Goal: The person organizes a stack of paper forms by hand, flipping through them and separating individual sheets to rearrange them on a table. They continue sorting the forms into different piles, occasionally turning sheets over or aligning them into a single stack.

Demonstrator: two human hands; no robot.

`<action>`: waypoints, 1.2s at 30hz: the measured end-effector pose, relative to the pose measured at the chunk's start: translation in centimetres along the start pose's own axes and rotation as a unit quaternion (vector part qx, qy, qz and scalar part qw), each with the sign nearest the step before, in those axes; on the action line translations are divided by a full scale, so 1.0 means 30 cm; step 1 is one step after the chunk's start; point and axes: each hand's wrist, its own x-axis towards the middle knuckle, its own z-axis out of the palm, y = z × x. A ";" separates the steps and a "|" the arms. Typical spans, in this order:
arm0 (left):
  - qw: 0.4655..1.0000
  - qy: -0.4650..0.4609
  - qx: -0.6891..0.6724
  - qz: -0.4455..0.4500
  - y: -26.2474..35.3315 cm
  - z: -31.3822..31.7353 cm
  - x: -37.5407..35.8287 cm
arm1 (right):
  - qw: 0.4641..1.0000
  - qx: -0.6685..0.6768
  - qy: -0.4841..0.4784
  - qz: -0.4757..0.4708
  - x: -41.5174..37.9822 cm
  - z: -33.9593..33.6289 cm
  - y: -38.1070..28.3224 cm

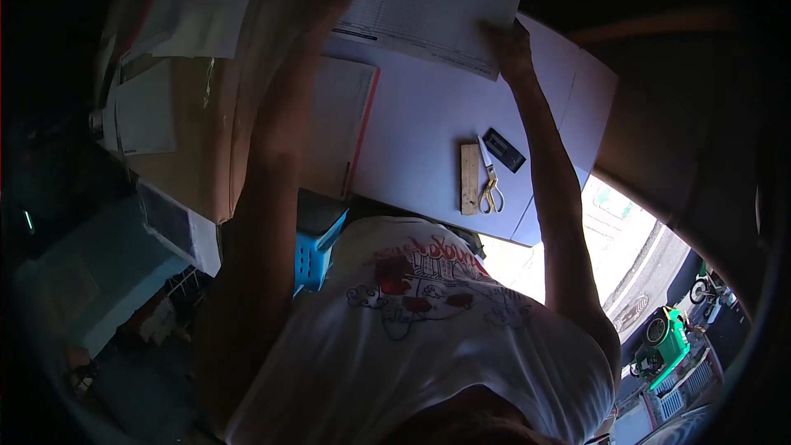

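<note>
A printed sheet of paper (420,12) with a fine grid of lines is held up over the far part of the table. My left hand (334,7) grips its left edge, thumb lying on the face of the sheet. At the lower right edge, my right hand (512,48) pinches the paper; its fingertips are partly in shadow. Nearer to me on the table lie scissors (491,185) with gold handles, a wooden block (470,180) and a dark rectangular object (504,150). Beneath my left forearm is a stack or pad of paper (338,115) with a red edge.
The white table (412,136) spans the middle. A large cardboard box (198,115) stands at the left with papers (206,4) on it. Below the table edge is a blue plastic basket (311,259). A green vehicle (666,342) stands outside at the lower right.
</note>
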 end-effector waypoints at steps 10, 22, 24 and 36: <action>0.859 0.091 0.504 0.012 -0.019 -0.130 -0.002 | 1.000 0.002 0.011 0.020 0.195 0.295 0.290; 0.941 0.202 -0.214 -0.168 -0.016 0.122 -0.392 | 0.965 -0.238 0.058 0.091 0.261 0.344 0.353; 0.889 0.196 -0.312 -0.272 -0.018 0.172 -0.395 | 0.910 -0.352 0.079 0.206 0.174 0.395 0.072; 0.732 0.204 -0.584 -0.284 -0.078 0.215 -0.191 | 0.966 0.213 0.073 0.129 0.240 0.304 0.558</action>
